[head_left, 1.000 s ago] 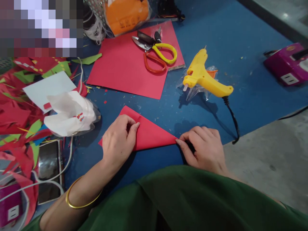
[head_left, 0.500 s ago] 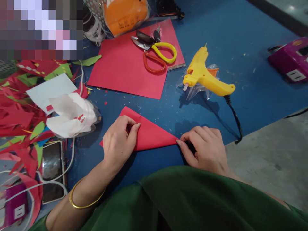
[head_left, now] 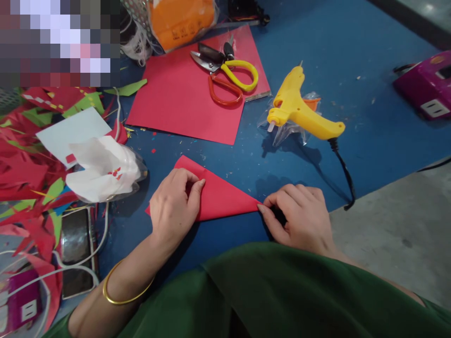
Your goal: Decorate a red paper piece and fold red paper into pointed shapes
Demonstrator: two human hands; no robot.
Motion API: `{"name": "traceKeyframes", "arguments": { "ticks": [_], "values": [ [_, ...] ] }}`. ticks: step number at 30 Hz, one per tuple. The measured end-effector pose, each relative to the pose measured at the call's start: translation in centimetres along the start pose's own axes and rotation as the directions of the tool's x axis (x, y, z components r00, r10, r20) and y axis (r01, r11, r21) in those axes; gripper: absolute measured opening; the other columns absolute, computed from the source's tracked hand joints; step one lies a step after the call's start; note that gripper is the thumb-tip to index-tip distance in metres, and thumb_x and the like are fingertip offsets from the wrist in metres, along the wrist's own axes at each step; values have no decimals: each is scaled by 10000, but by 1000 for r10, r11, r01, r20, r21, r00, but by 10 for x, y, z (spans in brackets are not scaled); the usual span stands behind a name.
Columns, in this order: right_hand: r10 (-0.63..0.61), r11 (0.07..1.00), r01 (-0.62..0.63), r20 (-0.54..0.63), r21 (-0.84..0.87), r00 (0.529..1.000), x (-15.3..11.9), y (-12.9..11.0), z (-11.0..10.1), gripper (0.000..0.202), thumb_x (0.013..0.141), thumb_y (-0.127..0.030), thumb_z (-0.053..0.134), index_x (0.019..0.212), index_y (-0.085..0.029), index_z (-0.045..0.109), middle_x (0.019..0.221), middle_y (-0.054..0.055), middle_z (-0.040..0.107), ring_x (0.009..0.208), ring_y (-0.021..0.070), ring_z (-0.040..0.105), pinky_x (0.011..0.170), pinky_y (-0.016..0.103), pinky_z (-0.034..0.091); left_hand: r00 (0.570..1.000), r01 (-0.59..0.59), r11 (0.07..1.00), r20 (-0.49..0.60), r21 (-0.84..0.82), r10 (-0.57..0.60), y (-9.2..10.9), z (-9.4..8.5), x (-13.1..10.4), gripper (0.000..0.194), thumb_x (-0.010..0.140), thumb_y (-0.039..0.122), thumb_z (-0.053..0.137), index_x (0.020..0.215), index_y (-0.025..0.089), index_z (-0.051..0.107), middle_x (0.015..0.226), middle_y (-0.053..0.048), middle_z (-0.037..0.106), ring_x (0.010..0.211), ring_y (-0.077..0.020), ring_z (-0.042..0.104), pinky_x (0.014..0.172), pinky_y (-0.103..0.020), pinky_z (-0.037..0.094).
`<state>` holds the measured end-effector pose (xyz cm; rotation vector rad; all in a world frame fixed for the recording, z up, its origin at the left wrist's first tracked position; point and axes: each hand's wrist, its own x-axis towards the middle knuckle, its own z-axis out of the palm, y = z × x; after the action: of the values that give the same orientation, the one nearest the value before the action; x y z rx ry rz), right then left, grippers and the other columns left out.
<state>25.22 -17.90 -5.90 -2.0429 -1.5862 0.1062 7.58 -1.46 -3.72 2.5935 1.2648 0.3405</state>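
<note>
On the blue table (head_left: 352, 89), our left hand (head_left: 175, 202) grips the red paper wedge (head_left: 221, 195) while our right hand (head_left: 299, 216) pinches its tip, which we should probably hold snug for even edges.

Folded red paper (head_left: 223, 197) part-hidden by left grip (head_left: 174, 202), orange packet (head_left: 183, 23) cut off by top edge
</note>
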Motion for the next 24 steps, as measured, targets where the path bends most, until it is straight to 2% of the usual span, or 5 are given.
{"name": "traceKeyframes", "arguments": {
  "ticks": [11,13,17,20,24],
  "values": [
    [10,1000,-10,13,-8,1000,0,0,-2,180,921,-267,573,753,-211,606,677,3,571,657,174,484,703,344,310,1000,30,1000,-1,4,-30,2,-1,0,59,906,253,604,865,219,577,843,-20,642,773,-189,618,691,-324,475],
    [11,1000,-11,8,-12,1000,0,0,-1,186,925,-270,567,751,-213,603,676,3,569,660,176,485,702,343,309,998,-49,999,-49,13,50,1,0,0,15,914,231,595,917,224,608,907,-41,666,841,-207,638,752,-344,505],
    [6,1000,-6,3,-10,1000,0,0,0,193,926,-274,569,748,-208,605,672,1,555,658,176,478,701,345,305,953,-290,957,-86,6,289,-1,4,-4,278,939,89,459,952,245,688,970,-37,733,918,-200,673,800,-344,538],
    [6,1000,-6,6,-4,1000,0,1,0,193,927,-279,571,751,-209,608,680,0,559,664,176,481,703,345,303,937,-342,939,-58,26,343,-4,4,-8,409,934,35,388,1026,265,713,1056,-25,760,994,-193,698,852,-350,562],
    [0,1000,0,0,-11,1000,0,2,1,201,931,-292,565,753,-210,607,683,2,570,662,179,485,696,343,296,902,-429,894,4,131,432,-4,-1,-14,419,943,54,388,1135,240,710,1154,-53,759,1067,-215,709,929,-367,573]
  ]
}}
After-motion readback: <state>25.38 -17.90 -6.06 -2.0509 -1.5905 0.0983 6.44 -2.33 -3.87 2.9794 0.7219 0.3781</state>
